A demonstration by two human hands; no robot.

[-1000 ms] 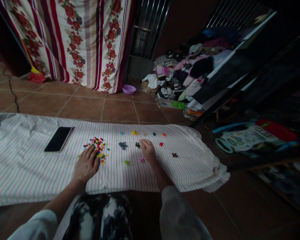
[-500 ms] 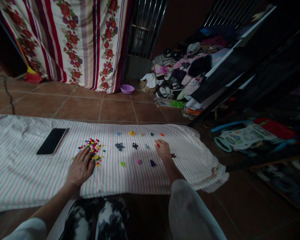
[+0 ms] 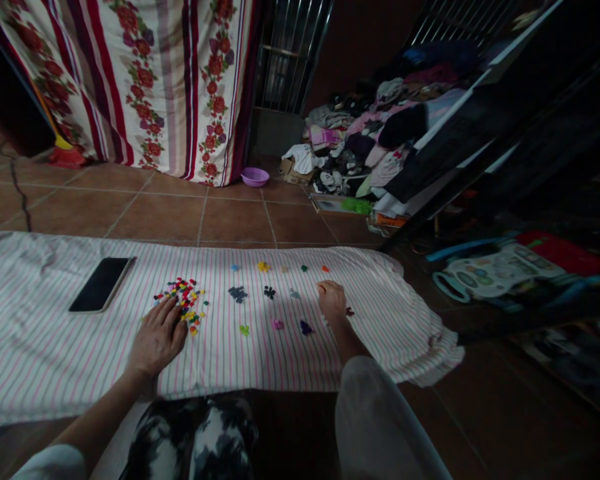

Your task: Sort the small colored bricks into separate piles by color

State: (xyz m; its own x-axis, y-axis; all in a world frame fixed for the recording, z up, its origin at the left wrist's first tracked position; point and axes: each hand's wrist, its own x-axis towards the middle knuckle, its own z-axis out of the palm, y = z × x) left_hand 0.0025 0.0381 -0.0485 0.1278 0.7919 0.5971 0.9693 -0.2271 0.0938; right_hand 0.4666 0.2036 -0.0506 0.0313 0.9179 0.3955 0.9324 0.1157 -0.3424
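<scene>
My left hand (image 3: 156,339) lies with spread fingers at the edge of a mixed pile of small coloured pieces (image 3: 184,291). My right hand (image 3: 333,300) is curled above the cloth's right part; what its fingers hold, if anything, is hidden. Brown pieces (image 3: 349,311) show beside it. Small single-colour groups lie between the hands: dark grey (image 3: 238,294), black (image 3: 269,292), light grey (image 3: 294,293), lime (image 3: 244,330), pink (image 3: 277,325), dark purple (image 3: 306,327). Farther back are blue (image 3: 235,267), yellow (image 3: 263,266), beige (image 3: 285,269), green (image 3: 304,268) and orange (image 3: 325,268) ones.
A phone (image 3: 101,285) lies left of the pile on the striped cloth (image 3: 210,367). Beyond the cloth, a purple basin (image 3: 255,177) stands on the tiled floor near a floral curtain (image 3: 170,87). Heaped clothes (image 3: 360,133) and a toy walker (image 3: 500,270) are at the right.
My right hand has shifted slightly right, and the red piece seen at its fingertips before no longer shows. My left hand has moved slightly left.
</scene>
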